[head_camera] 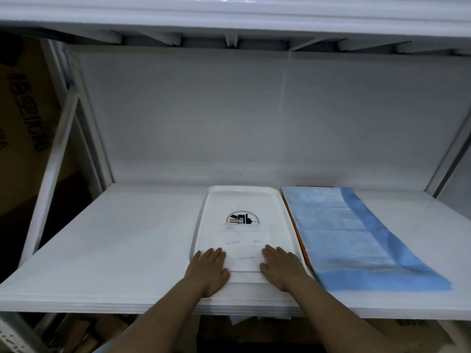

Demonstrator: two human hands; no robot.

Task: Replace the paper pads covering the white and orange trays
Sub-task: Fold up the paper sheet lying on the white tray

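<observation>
1. Pressing flat, fingers straight: my left hand and right hand on white paper sheets in the white tray, shelf centre.
2. Blue pad covers the orange tray, touching at 3 o'clock.

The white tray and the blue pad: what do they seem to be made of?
White tray: probably moulded plastic, with a smooth, slightly glossy finish, a raised rim with rounded corners and a printed round logo. Blue pad: a thin, soft sheet, likely paper or nonwoven, matte and faintly wrinkled, with a darker blue border; it lies limp and its near corner sits unevenly.
</observation>
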